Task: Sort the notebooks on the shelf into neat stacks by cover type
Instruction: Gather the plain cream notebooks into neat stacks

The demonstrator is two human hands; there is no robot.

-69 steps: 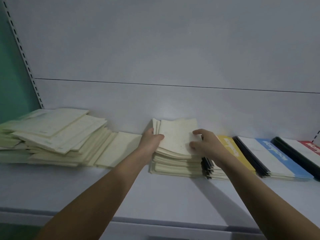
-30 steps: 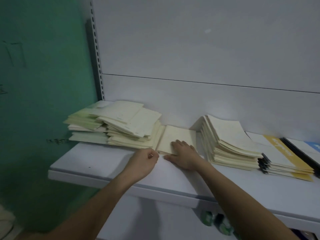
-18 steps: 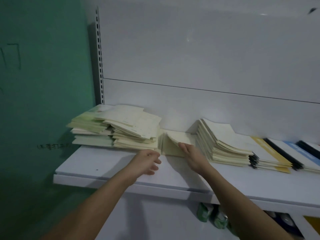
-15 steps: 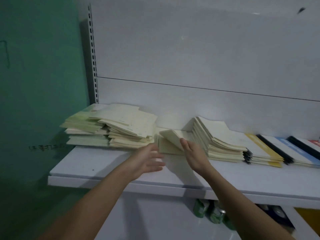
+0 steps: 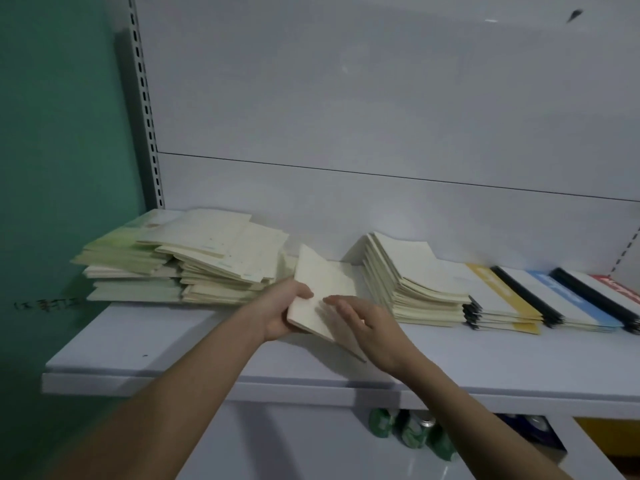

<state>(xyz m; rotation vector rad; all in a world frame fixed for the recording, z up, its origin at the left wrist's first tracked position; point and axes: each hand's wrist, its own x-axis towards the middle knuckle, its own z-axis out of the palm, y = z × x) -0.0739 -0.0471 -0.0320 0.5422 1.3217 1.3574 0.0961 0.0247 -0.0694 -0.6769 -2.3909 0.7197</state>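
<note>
Now, in the head view, the step in hand seems to be lifting a thin bundle of cream notebooks [image 5: 320, 299] out of the gap between the messy pile [image 5: 194, 265] on the left and the neater cream stack [image 5: 412, 282] on the right. The left hand [image 5: 280, 313] grasps the bundle at its left edge, thumb on top and fingers beneath, so its grip is closed around it. The right hand [image 5: 363, 323] lies with loose, nearly straight fingers on the cover and holds nothing. The bundle is tilted, its far edge raised above the shelf [image 5: 138, 344]. I judge the next move calls for carrying it to the cream stack and squaring its edges there. Further right lie notebooks with yellow [image 5: 498, 292], blue [image 5: 568, 299] and red [image 5: 623, 289] covers; the red one is cut off by the frame. How many notebooks are in the bundle is unclear, and the things [image 5: 408, 434] under the shelf are blurred.
</note>
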